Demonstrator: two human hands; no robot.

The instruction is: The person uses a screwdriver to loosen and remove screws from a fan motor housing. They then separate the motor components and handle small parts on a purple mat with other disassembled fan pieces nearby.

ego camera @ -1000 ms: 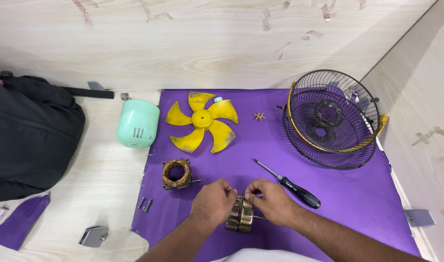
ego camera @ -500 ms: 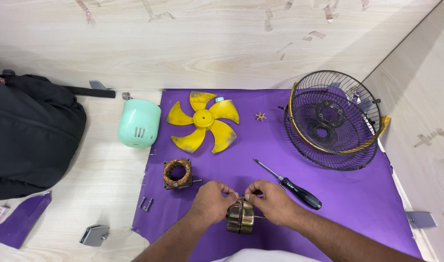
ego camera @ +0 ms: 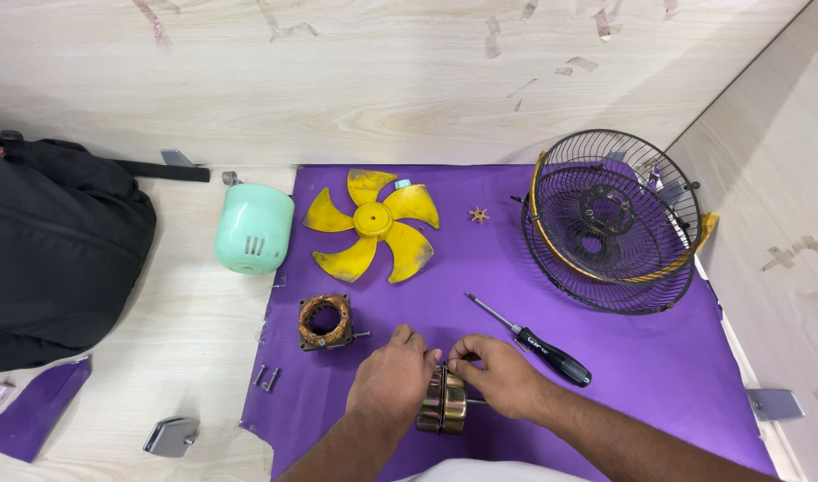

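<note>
Gripping a brass-coloured motor casing [ego camera: 442, 402] from either side, the left hand [ego camera: 393, 382] and right hand [ego camera: 503, 377] close their fingers on it above the purple mat [ego camera: 659, 357], near a screwdriver [ego camera: 534, 341].

1 fan blade [ego camera: 371, 222], 1 screwdriver [ego camera: 534, 341], 2 screws [ego camera: 266, 377]

Improvised repair spot in plain room, not fitted workshop. Light wood-look floor [ego camera: 186, 330] meets matching wall panels [ego camera: 409, 80] in corner, scraps of old tape on wall. Purple sheet [ego camera: 659, 366] spread as work mat. Dismantled fan laid out on it: yellow fan blade [ego camera: 373, 223], wire guard [ego camera: 610, 232], copper-wound stator [ego camera: 324, 321], screwdriver [ego camera: 534, 341]; mint motor cover [ego camera: 253, 228], loose screws [ego camera: 268, 377] alongside. Black backpack [ego camera: 56, 250] dumped at left
</note>
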